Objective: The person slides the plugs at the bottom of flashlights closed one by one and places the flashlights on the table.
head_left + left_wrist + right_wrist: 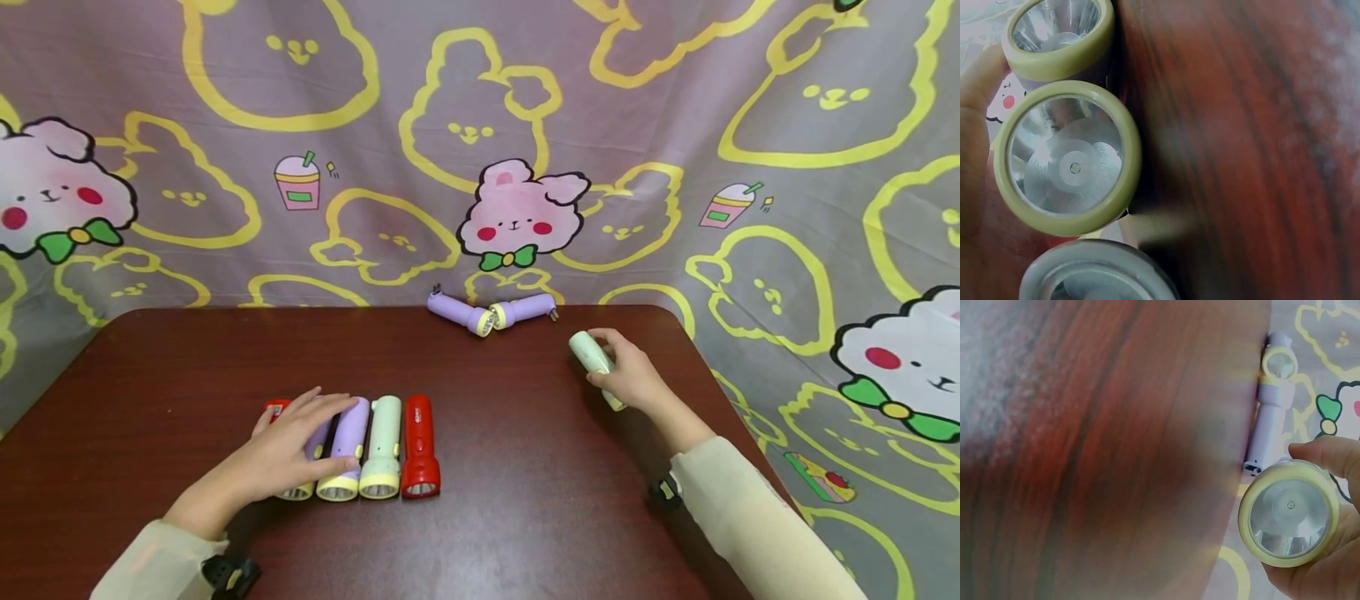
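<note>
My right hand (pixel 632 373) grips a pale green flashlight (pixel 589 352) at the right side of the table, fingers and thumb around its body. In the right wrist view its yellow-rimmed lens (pixel 1289 515) faces the camera. My left hand (pixel 281 450) rests over the left part of a row of flashlights, fingers extended, thumb by a purple flashlight (pixel 349 433). Beside that one lie a pale green flashlight (pixel 385 437) and a red flashlight (pixel 420 437), lenses toward me. Another purple flashlight (pixel 318 440) and a red one (pixel 277 407) are partly hidden by the hand.
Two purple flashlights, a left one (pixel 456 310) and a right one (pixel 525 309), lie at the table's back edge with their heads together. A patterned curtain (pixel 360 167) hangs behind the dark wooden table (pixel 495 500) and along its right side.
</note>
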Demonstrator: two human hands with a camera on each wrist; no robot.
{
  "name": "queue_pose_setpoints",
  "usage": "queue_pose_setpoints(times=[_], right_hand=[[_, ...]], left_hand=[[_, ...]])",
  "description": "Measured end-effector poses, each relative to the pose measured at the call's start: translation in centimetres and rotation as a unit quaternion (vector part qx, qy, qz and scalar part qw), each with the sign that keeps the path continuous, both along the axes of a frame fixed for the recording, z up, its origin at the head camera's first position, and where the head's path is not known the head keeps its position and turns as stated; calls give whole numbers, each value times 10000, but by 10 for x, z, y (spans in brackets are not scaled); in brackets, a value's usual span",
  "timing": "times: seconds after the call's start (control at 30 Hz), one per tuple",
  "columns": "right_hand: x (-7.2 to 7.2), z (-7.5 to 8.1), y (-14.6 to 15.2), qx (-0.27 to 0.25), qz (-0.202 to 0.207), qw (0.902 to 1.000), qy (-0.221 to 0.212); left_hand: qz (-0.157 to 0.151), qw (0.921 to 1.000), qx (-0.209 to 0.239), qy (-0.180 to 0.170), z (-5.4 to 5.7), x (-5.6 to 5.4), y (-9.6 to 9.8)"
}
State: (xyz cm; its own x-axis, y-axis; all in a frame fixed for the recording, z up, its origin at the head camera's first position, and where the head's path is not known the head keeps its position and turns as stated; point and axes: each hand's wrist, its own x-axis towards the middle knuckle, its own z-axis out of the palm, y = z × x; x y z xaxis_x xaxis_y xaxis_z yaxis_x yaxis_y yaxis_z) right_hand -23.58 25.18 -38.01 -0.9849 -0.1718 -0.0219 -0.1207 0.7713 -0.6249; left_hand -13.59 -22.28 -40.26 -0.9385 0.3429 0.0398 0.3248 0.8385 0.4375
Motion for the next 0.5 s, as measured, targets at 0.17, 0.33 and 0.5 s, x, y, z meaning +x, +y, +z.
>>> queue_pose_setpoints(times=[0.17, 0.33, 0.5], right_hand=[[5, 1, 1, -133, 120, 9997, 163], [10, 2, 0, -239, 183, 9993, 226], [14, 3, -2, -347, 213, 9989, 212]], left_hand=[[-12, 10000, -29, 53, 0, 0, 0], [-6, 10000, -47, 86, 0, 0, 0], [48, 10000, -61, 9, 0, 0, 0]])
